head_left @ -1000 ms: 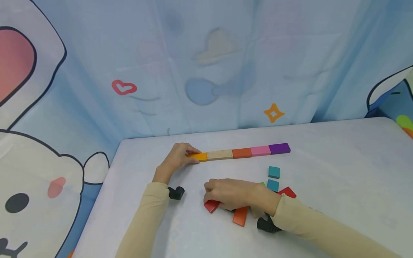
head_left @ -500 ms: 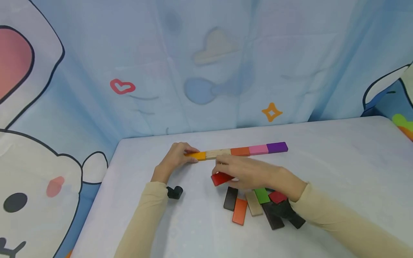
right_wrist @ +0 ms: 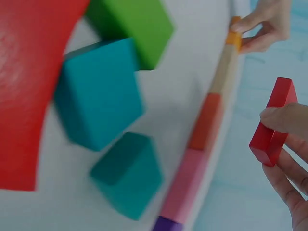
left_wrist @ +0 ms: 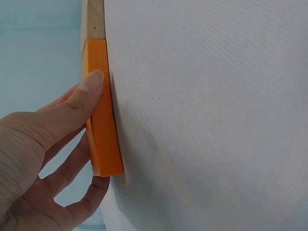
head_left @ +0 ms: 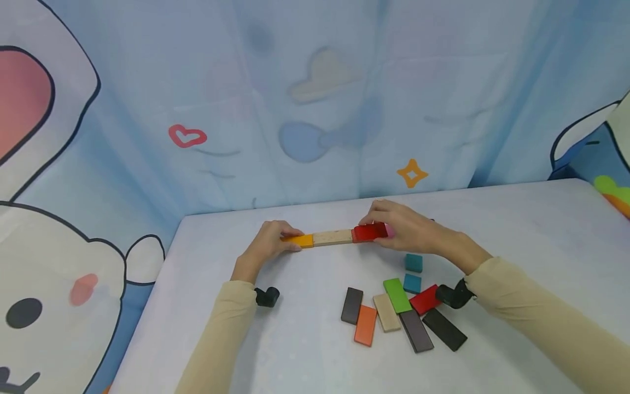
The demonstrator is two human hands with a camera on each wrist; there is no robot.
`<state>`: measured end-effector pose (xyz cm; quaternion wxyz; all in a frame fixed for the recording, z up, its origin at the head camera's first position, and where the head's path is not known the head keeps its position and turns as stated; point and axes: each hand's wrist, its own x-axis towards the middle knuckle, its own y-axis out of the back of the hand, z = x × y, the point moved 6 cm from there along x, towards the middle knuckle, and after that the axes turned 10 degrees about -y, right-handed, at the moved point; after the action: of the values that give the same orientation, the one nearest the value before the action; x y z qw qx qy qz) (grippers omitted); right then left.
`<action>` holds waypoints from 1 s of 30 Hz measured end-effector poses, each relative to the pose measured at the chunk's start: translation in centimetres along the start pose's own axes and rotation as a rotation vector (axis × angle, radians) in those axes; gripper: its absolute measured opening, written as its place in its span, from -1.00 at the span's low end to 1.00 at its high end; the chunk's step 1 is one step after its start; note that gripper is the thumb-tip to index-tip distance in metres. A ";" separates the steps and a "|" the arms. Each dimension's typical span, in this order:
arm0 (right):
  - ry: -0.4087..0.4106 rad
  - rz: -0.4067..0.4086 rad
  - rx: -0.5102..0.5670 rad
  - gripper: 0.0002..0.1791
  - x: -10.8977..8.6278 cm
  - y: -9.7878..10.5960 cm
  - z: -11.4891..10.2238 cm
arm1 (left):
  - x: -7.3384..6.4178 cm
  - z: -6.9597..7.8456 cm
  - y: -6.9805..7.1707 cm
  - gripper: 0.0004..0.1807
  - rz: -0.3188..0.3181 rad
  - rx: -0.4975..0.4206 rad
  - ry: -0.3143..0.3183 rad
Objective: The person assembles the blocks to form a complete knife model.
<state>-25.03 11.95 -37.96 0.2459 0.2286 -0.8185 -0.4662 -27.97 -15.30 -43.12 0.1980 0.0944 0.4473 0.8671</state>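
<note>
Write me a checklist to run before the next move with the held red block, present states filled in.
1. Left grip on the yellow block: ok, pinched.
2. Right grip on the held red block: ok, pinched.
3. Held red block set down: not ok, it is off the table.
4. Yellow block meeting the plain wood block: ok, end to end.
5. Green block away from that row: ok, nearer the person.
6. Held red block's exact height: cannot tell.

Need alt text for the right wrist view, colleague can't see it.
The right hand pinches a red block. Beyond, the left hand grips a yellow block in line with wooden, orange, pink and purple blocks. Two teal blocks, a green block and another red block lie blurred at left.
</note>
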 end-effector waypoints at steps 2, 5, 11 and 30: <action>-0.012 -0.012 -0.004 -0.54 0.0 -0.5 0.6 | -0.1 0.0 0.0 -0.64 0.002 0.004 0.000; -0.025 -0.028 -0.006 -0.55 -0.3 -1.2 1.4 | -0.1 0.0 -0.2 -0.64 0.008 0.010 0.001; -0.063 -0.029 -0.050 -0.54 -1.2 -1.8 2.3 | 0.3 0.6 -0.6 -0.64 -0.009 0.005 -0.055; -0.089 -0.092 -0.123 -0.57 -1.4 -2.7 1.9 | 0.2 0.9 -0.3 -0.63 -0.011 -0.011 -0.043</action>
<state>-24.69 12.78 -41.44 0.2013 0.2295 -0.7871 -0.5359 -27.80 -14.37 -42.85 0.2129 0.1094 0.4385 0.8663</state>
